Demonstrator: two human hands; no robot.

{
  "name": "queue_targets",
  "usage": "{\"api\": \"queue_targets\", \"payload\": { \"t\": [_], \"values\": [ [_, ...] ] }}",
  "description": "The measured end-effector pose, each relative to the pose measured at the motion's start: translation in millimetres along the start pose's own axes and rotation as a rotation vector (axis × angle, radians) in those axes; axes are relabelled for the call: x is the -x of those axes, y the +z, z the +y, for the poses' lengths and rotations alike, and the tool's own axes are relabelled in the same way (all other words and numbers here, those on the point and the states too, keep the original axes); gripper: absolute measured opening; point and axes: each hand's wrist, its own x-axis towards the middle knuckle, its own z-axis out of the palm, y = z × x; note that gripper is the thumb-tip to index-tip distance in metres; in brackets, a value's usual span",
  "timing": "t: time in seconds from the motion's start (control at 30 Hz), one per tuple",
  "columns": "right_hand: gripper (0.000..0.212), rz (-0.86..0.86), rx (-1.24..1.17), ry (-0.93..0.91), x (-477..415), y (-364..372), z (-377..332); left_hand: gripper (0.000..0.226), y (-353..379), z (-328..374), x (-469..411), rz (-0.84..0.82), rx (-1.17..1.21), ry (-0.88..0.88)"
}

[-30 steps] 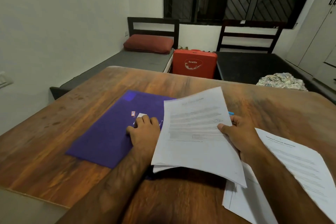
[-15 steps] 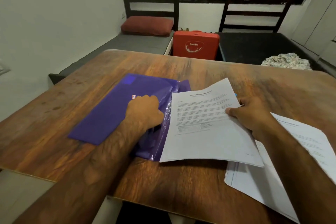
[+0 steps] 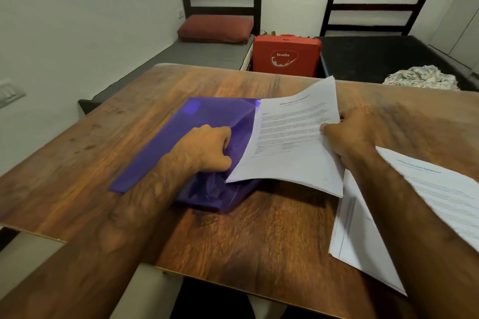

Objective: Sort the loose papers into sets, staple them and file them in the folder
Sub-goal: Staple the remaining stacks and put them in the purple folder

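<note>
A purple plastic folder point(image 3: 166, 147) lies on the wooden table point(image 3: 272, 235), left of centre. My left hand point(image 3: 210, 147) grips the folder's translucent flap and holds it raised, so the folder's right side stands open. My right hand point(image 3: 350, 134) pinches the right edge of a set of printed white papers point(image 3: 290, 142). The set's left edge overlaps the opened side of the folder. Whether the papers are stapled cannot be seen. A second pile of printed papers point(image 3: 435, 204) lies on the table at the right, partly under my right forearm.
Beyond the table's far edge stand a red case point(image 3: 286, 55), a grey bed with a red pillow point(image 3: 215, 28) at the left and a dark bed with a crumpled patterned cloth point(image 3: 421, 77) at the right. The table's near edge runs close to my body.
My left hand went from resting on the shut folder to gripping and lifting its flap. My right hand carried the paper set left and farther away, onto the folder's opened side.
</note>
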Motion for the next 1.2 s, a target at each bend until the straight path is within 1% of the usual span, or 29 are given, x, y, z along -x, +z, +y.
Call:
{"api": "queue_targets", "payload": {
  "t": [0.03, 0.1, 0.2, 0.3, 0.4, 0.47, 0.53, 0.57, 0.63, 0.7, 0.93, 1.03, 1.1, 1.2],
  "values": [
    [0.015, 0.013, 0.014, -0.003, -1.0, 2.6, 0.6, 0.022, -1.7, -0.2, 0.8, -0.022, 0.008, -0.004],
    [0.021, 0.013, 0.040, -0.013, 0.5, 11.1, 1.2, 0.019, -3.6, 1.1, 1.0, -0.020, 0.031, -0.016],
    [0.023, -0.031, 0.042, -0.006, 3.2, 30.4, 4.7, 0.018, -0.4, 10.2, 0.6, 0.056, -0.020, -0.021],
    [0.023, -0.096, 0.003, 0.024, 12.5, 51.7, 0.4, 0.025, 6.4, 24.0, 2.9, 0.114, -0.124, -0.014],
    [0.027, -0.084, -0.036, 0.008, 20.0, 72.9, -6.2, 0.034, 13.1, 39.3, 6.2, 0.205, -0.232, 0.001],
    [0.027, -0.119, -0.026, -0.005, 20.6, 85.4, -11.0, 0.038, 17.0, 48.8, 6.7, 0.243, -0.255, 0.013],
    [0.019, -0.199, -0.077, 0.050, 23.9, 93.0, -18.8, 0.038, 19.4, 53.9, 5.6, 0.263, -0.238, 0.024],
    [0.018, -0.274, -0.141, 0.113, 25.8, 94.8, -22.1, 0.038, 19.6, 54.2, 5.2, 0.269, -0.230, 0.028],
    [0.025, -0.441, -0.251, 0.259, 29.4, 95.2, -24.0, 0.039, 19.7, 52.2, 4.8, 0.277, -0.226, 0.029],
    [0.032, -0.511, -0.272, 0.319, 29.6, 93.4, -20.7, 0.039, 19.5, 51.7, 6.6, 0.270, -0.230, 0.025],
    [0.031, -0.412, -0.351, 0.367, 24.9, 120.2, -20.3, 0.030, 18.2, 59.8, 8.7, 0.243, -0.177, 0.038],
    [0.025, -0.462, -0.320, 0.338, 26.7, 126.1, -19.5, 0.027, 16.9, 55.8, 8.9, 0.229, -0.149, 0.017],
    [0.022, -0.493, -0.239, 0.264, 26.1, 126.1, -18.0, 0.032, 19.8, 53.9, 9.3, 0.210, -0.139, 0.017],
    [0.020, -0.450, -0.091, 0.143, 20.5, 122.9, -16.8, 0.050, 25.3, 49.8, 6.4, 0.196, -0.129, 0.018]
  ]
}}
